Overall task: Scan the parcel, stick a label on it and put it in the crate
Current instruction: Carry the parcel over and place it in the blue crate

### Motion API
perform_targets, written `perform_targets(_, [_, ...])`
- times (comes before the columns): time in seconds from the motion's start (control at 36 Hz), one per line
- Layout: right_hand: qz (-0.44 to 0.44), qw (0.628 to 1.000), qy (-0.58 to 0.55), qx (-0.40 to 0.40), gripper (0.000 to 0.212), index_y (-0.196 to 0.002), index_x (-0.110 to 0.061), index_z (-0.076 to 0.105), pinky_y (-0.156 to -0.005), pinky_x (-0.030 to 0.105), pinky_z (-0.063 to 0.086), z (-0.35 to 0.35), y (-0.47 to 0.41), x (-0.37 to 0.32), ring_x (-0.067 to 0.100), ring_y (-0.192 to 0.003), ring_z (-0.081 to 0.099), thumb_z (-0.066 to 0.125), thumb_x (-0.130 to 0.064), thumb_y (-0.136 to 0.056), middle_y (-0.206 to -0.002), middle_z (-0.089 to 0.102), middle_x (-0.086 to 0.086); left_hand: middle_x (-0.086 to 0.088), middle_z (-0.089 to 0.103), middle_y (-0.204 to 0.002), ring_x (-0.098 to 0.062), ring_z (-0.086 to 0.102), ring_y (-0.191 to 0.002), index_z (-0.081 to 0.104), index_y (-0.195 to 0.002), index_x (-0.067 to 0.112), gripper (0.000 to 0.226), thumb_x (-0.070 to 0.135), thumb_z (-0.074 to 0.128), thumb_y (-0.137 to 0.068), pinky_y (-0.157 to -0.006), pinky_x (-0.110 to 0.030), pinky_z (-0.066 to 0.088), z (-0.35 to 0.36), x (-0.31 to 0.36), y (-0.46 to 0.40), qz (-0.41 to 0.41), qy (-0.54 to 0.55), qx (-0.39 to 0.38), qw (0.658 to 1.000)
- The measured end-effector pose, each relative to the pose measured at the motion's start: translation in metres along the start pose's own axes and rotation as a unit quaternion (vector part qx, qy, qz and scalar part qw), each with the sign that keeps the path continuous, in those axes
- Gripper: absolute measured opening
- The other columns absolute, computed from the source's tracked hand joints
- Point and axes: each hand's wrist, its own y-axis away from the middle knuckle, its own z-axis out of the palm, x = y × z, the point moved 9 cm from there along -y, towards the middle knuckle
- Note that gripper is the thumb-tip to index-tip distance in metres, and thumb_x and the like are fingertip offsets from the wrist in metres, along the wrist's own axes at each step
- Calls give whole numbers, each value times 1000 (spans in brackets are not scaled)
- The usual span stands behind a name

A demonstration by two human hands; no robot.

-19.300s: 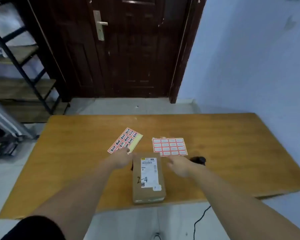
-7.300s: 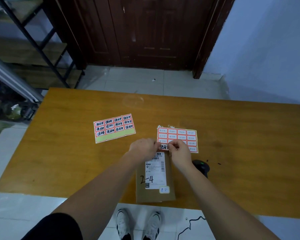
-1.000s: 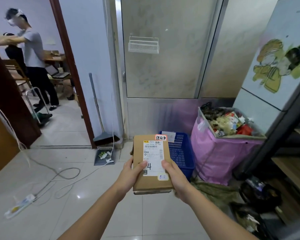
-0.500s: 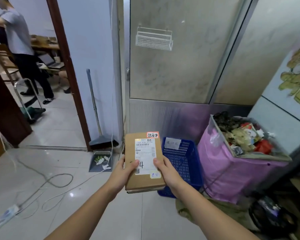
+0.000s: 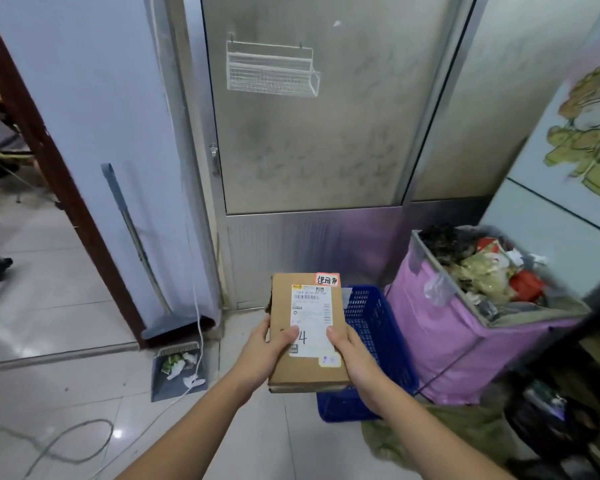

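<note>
A brown cardboard parcel is held flat in front of me, above the floor. It bears a white shipping label and a red-bordered sticker at its far right corner. My left hand grips its left side, thumb on top. My right hand grips its right side the same way. A blue plastic crate stands on the floor just behind and right of the parcel, which hides part of it.
A pink-lined bin full of rubbish stands right of the crate. A broom and dustpan lean near the wall at left. A white cable loops across the tiled floor. A metal door is ahead.
I have stepped nearer to the blue crate, still carrying the parcel in both hands. The crate now lies close under the parcel's right edge, and the doorway has slid off to the left.
</note>
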Motion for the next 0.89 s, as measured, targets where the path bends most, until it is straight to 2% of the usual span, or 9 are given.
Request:
perform_targets(0.17, [13, 1000, -3, 22, 44, -142, -30, 49, -72, 24, 60, -19, -73, -16, 12, -98, 77, 57, -47, -101, -122, 76, -4, 11, 76, -120, -10, 76, -100, 57, -136, 32, 50, 48, 72, -92, -88, -34, 61, 7, 5, -89, -17, -3, -35, 999])
perform_targets(0.22, [19, 999, -6, 25, 45, -142, -30, 49, -72, 25, 60, -22, -98, -23, 13, -98, 78, 57, -47, -101, -121, 76, -3, 11, 77, -118, -12, 77, -100, 56, -136, 32, 50, 48, 72, -91, -89, -35, 61, 6, 7, -118, -29, -6, -42, 999])
perform_targets(0.33, [29, 999, -11, 32, 48, -143, -32, 47, -78, 30, 61, -26, -146, -39, 15, -100, 77, 56, -51, -100, -123, 75, -2, 14, 79, -112, -12, 77, -98, 58, -134, 34, 49, 49, 74, -90, -76, -24, 61, 1, 22, -171, -41, -9, -47, 998])
perform_targets(0.42, [31, 999, -17, 35, 47, -142, -32, 47, -74, 26, 61, -27, -178, -54, 14, -99, 78, 56, -52, -100, -122, 76, -3, 15, 79, -109, -10, 78, -96, 60, -133, 35, 48, 48, 75, -89, -69, -18, 59, -4, 33, -206, -42, -8, -47, 998])
perform_targets(0.58, [43, 997, -38, 50, 50, -146, -34, 43, -80, 33, 62, -34, -232, -71, 16, -101, 77, 57, -51, -100, -122, 76, -4, 13, 79, -111, -12, 78, -97, 60, -135, 35, 53, 52, 76, -87, -69, -18, 59, -8, 43, -272, -56, -10, -72, 996])
perform_targets(0.67, [49, 996, -48, 65, 50, -147, -34, 44, -85, 37, 63, -37, -259, -74, 17, -102, 77, 55, -50, -101, -122, 76, -3, 12, 79, -114, -13, 77, -100, 59, -137, 36, 55, 53, 75, -87, -75, -23, 61, -7, 44, -308, -63, -17, -94, 993])
perform_targets(0.75, [54, 993, -62, 89, 51, -149, -30, 42, -93, 42, 61, -41, -284, -77, 18, -105, 76, 55, -48, -102, -127, 73, -1, 11, 78, -116, -13, 76, -103, 59, -139, 34, 57, 52, 75, -87, -89, -33, 60, -5, 41, -344, -69, -21, -115, 991])
perform_targets(0.81, [61, 990, -66, 109, 51, -149, -30, 43, -86, 36, 62, -44, -300, -78, 16, -103, 77, 54, -48, -102, -126, 73, -2, 12, 78, -117, -12, 76, -104, 60, -138, 34, 56, 52, 75, -87, -94, -35, 58, -4, 39, -367, -75, -29, -131, 988])
perform_targets(0.89, [73, 984, -74, 143, 47, -146, -29, 45, -70, 26, 61, -50, -320, -75, 14, -94, 78, 55, -45, -103, -121, 75, -2, 12, 78, -116, -11, 76, -103, 60, -136, 34, 52, 50, 74, -89, -88, -29, 59, 0, 34, -396, -89, -36, -156, 983])
